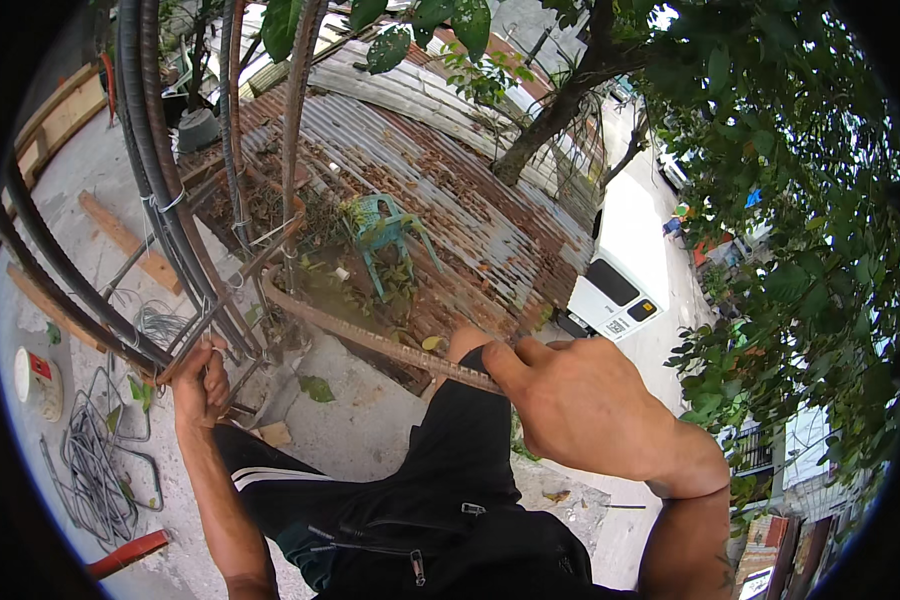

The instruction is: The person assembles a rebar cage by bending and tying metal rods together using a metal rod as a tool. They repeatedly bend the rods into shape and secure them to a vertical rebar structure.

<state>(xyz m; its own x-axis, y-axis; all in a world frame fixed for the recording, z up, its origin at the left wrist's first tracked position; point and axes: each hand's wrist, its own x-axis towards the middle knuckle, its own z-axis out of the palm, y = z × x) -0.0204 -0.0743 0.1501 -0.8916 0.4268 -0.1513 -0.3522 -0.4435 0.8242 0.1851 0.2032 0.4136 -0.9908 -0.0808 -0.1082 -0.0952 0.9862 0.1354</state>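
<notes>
My right hand (600, 410) is closed around the near end of a rusty ribbed steel bar (370, 342). The bar's far end meets a thin steel stirrup beside the upright rebars (175, 200); exactly how they join is hard to make out. Low on the left, my left hand (202, 382) has its fingers curled around the stirrup (195, 338) at its near corner. Twists of tie wire (170, 203) bind the stirrups to the uprights. My left palm hides part of that corner.
Loose bent steel stirrups (105, 465) lie on the concrete at left, near a white bucket (38, 385) and wooden planks (130, 240). Beyond the edge are a rusty corrugated roof (440, 190), a green plastic chair (385, 235) and a white vehicle (620, 265). Leafy branches (800, 200) hang at right.
</notes>
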